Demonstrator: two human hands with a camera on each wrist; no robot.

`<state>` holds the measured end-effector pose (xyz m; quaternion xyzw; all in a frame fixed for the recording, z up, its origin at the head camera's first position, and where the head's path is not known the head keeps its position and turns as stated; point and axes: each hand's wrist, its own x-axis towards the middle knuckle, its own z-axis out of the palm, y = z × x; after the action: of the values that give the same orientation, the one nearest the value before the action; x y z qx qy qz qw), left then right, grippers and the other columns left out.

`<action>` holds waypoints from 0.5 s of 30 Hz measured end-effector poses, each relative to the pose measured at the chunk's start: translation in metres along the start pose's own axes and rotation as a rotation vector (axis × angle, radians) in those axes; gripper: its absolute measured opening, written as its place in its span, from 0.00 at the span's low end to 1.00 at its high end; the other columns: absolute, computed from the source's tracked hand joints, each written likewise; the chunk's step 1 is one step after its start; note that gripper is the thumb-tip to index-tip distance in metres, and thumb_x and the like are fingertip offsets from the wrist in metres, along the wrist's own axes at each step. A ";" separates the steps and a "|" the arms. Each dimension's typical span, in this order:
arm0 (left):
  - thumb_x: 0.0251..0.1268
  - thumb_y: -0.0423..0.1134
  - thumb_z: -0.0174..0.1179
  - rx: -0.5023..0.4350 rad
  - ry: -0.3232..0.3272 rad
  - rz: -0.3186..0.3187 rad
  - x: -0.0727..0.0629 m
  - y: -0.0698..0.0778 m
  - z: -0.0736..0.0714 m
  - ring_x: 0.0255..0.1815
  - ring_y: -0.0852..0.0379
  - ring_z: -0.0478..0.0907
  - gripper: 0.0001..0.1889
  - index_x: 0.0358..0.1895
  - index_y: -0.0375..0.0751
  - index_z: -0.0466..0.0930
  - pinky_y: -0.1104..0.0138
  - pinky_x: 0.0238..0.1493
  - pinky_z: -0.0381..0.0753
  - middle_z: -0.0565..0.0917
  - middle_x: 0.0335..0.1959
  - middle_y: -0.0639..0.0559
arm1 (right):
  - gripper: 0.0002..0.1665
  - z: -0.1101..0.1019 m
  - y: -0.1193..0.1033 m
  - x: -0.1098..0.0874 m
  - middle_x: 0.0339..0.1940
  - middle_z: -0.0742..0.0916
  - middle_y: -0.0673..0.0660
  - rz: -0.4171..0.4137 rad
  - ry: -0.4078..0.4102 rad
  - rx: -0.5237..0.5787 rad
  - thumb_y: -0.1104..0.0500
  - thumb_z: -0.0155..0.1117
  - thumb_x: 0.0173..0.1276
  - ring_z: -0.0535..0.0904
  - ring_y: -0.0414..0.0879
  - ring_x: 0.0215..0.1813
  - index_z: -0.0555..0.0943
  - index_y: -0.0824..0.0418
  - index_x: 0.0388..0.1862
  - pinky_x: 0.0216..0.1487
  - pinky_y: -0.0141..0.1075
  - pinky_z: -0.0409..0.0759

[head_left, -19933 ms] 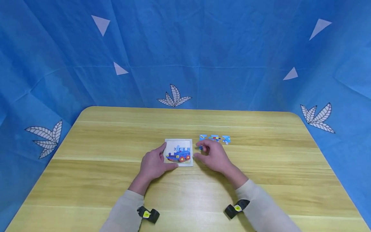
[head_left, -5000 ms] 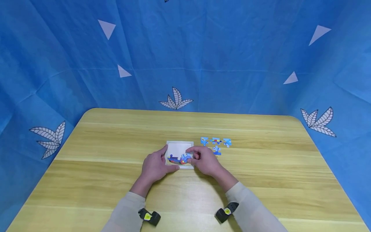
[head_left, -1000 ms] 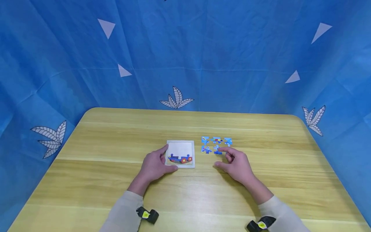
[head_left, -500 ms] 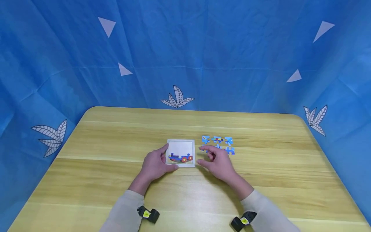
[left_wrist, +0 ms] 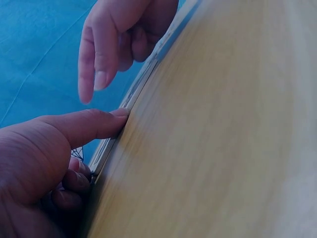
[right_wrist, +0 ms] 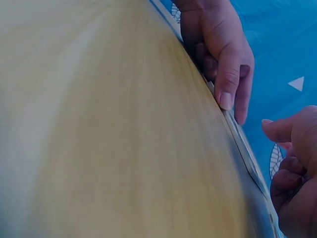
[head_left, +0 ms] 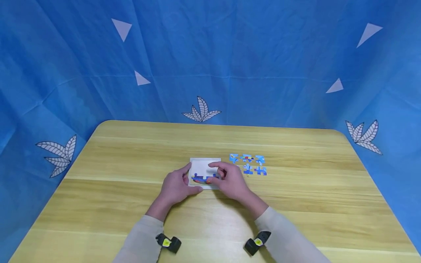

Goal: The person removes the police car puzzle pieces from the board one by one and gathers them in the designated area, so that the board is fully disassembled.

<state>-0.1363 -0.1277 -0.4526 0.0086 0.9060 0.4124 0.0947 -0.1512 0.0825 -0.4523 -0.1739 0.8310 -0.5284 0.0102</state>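
A square jigsaw puzzle tray (head_left: 204,159) with a pale rim lies on the table in the head view. Blue and red train pieces (head_left: 199,178) fill its lower part, while the upper part shows bare white backing. My left hand (head_left: 175,187) grips the tray's left side, thumb along the near edge; the left wrist view shows that thumb (left_wrist: 94,124) against the rim. Over the tray's right half hovers my right hand (head_left: 231,180), thumb and index finger apart with nothing seen between them. It hides part of the tray.
Several loose jigsaw pieces (head_left: 247,158) lie in two rows right of the tray, one partly behind my right hand. The wooden table (head_left: 131,153) extends around them, with a blue curtain (head_left: 210,54) behind its far edge.
My right hand has moved left from the loose pieces to above the tray. A third piece now shows in their nearer row. Since five seconds ago, an upper train piece has left the tray.
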 end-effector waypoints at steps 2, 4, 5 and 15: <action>0.44 0.49 0.82 -0.002 0.000 0.007 0.000 0.001 0.000 0.22 0.55 0.63 0.53 0.75 0.37 0.64 0.67 0.24 0.57 0.69 0.22 0.51 | 0.20 0.003 -0.001 0.003 0.20 0.68 0.47 -0.003 -0.011 0.005 0.68 0.76 0.58 0.62 0.40 0.24 0.85 0.63 0.51 0.33 0.35 0.67; 0.43 0.49 0.82 0.003 0.001 0.012 0.001 0.001 0.000 0.22 0.56 0.62 0.53 0.75 0.36 0.64 0.66 0.24 0.57 0.69 0.21 0.52 | 0.20 0.005 -0.002 0.005 0.20 0.68 0.47 -0.011 -0.020 0.006 0.68 0.76 0.58 0.63 0.40 0.24 0.85 0.64 0.51 0.33 0.35 0.67; 0.44 0.49 0.82 0.007 0.002 0.013 0.001 0.000 0.000 0.22 0.56 0.62 0.53 0.75 0.36 0.64 0.66 0.24 0.57 0.69 0.21 0.52 | 0.20 0.006 -0.003 0.006 0.20 0.68 0.47 -0.016 -0.023 -0.002 0.68 0.76 0.58 0.63 0.40 0.25 0.85 0.63 0.51 0.33 0.35 0.67; 0.44 0.48 0.82 0.016 0.011 0.046 0.003 -0.001 0.001 0.21 0.57 0.61 0.53 0.74 0.34 0.65 0.67 0.23 0.58 0.68 0.20 0.53 | 0.23 0.015 -0.006 0.017 0.20 0.68 0.47 -0.014 -0.114 -0.052 0.66 0.77 0.59 0.62 0.39 0.24 0.84 0.62 0.54 0.37 0.37 0.69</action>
<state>-0.1387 -0.1273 -0.4546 0.0279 0.9094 0.4072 0.0799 -0.1623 0.0624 -0.4510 -0.2097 0.8412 -0.4960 0.0491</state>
